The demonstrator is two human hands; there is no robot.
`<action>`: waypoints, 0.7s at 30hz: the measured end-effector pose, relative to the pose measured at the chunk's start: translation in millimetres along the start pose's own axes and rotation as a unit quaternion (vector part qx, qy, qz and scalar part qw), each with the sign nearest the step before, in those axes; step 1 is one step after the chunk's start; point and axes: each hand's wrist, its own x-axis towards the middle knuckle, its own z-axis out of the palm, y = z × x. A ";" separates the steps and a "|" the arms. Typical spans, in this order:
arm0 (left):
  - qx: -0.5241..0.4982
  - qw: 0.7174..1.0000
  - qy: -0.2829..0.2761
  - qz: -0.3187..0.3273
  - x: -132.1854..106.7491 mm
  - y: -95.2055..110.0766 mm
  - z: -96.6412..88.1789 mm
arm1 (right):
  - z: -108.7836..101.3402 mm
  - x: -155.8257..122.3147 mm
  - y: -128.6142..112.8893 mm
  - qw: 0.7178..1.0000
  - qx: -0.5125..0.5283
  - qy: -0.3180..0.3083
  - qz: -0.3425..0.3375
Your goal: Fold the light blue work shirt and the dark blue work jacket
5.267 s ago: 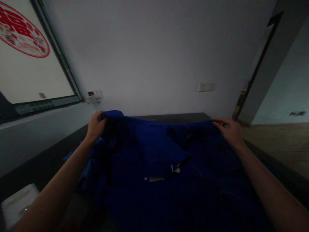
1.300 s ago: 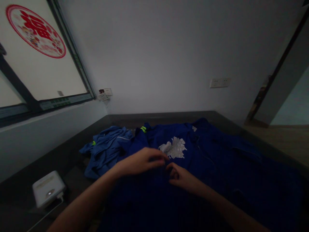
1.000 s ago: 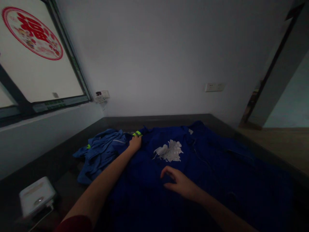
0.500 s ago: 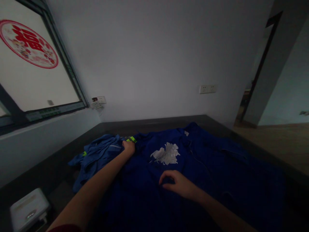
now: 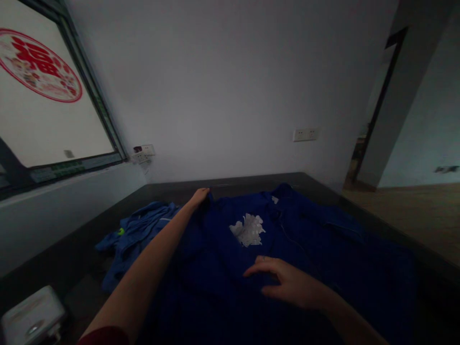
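Note:
A dark blue jacket lies spread in front of me, its collar toward the far side. A white ragged-edged patch shows on the jacket. My left hand is stretched to the jacket's far left part, its fingers closed on the cloth there. Low over the near middle of the jacket, my right hand holds nothing, thumb and fingers apart. Left of the jacket lies a crumpled lighter blue garment with a small yellow-green strip.
Both garments lie on a dark tabletop set against a grey wall. A white box-like device stands at the near left. Wall sockets are above the far edge. A window is at the left.
My left hand has moved up and away to the jacket's far left part, and the yellow-green strip beside it no longer shows. My right hand has shifted slightly right, its fingers spreading wider.

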 end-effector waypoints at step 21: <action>0.200 0.943 -0.197 0.178 -33.7 4.0 74.0 | 17.8 -60.6 49.4 0.984 0.053 0.021 0.167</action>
